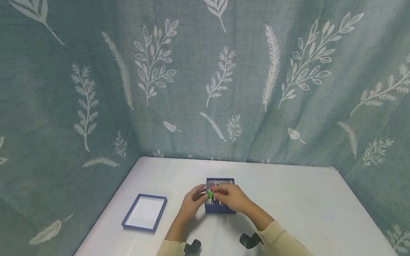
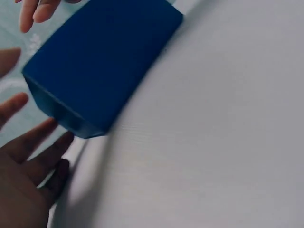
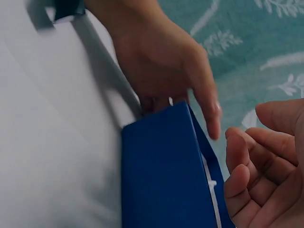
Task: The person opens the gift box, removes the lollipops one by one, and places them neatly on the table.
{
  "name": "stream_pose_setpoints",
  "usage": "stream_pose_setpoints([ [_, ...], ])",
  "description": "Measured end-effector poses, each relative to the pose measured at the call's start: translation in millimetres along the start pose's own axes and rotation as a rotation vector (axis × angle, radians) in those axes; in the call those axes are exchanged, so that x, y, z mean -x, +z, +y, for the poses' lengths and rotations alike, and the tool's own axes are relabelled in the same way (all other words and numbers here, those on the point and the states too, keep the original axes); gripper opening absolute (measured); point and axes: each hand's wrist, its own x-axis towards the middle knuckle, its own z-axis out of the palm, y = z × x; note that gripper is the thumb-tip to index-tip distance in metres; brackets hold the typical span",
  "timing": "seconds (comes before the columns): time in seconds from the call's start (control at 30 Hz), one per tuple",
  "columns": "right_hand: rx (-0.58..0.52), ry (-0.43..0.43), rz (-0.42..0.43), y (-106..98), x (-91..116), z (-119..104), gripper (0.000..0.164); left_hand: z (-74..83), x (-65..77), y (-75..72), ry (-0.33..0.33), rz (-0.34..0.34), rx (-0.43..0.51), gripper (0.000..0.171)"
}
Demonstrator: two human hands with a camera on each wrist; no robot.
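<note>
A small blue box (image 1: 221, 209) stands on the table and holds several lollipops, among them a green lollipop (image 1: 210, 195) and a pink lollipop (image 1: 213, 187). My left hand (image 1: 191, 202) is at the box's left side. In the left wrist view, the fingertips of the left hand (image 2: 28, 166) touch the box's side wall, fingers spread and mostly straight. Over the box's opening hangs my right hand (image 1: 233, 197), thumb and index apart beside the lollipops. In the right wrist view the right hand (image 3: 266, 171) has loosely bent fingers, with nothing visible between them.
A blue-rimmed box lid (image 1: 145, 212) with a white inside lies on the table left of my left hand. The white table (image 1: 304, 206) extends right of the box. Behind and to the left hangs a green leaf-patterned curtain (image 1: 192, 89).
</note>
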Motion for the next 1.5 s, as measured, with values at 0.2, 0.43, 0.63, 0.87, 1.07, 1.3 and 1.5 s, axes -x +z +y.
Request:
stream_pose_setpoints([
  [0.2,-0.002,0.04,0.043,-6,-2,9,0.03,-7.3,11.9,7.8,-0.034,-0.005,-0.02,0.058],
  [0.43,0.152,0.045,0.024,-9,-10,12,0.029,-9.6,9.5,9.2,-0.031,-0.011,-0.096,0.072],
  [0.63,0.272,0.045,-0.013,-8,-22,12,0.027,-13.1,3.8,12.0,-0.007,0.02,-0.14,0.074],
  [0.87,0.298,0.069,-0.005,4,-38,16,0.028,-12.6,1.1,14.1,0.001,0.018,-0.202,0.073],
  [1.07,0.433,0.111,0.01,16,-51,21,0.026,-12.3,0.8,9.7,0.053,0.01,-0.237,0.059],
  [1.3,0.583,0.129,0.029,25,-58,18,0.024,-14.5,-1.0,7.6,0.08,0.026,-0.265,0.061],
  [1.5,0.636,0.184,0.014,29,-59,17,0.018,-13.9,-1.9,9.5,0.067,0.019,-0.256,0.066],
])
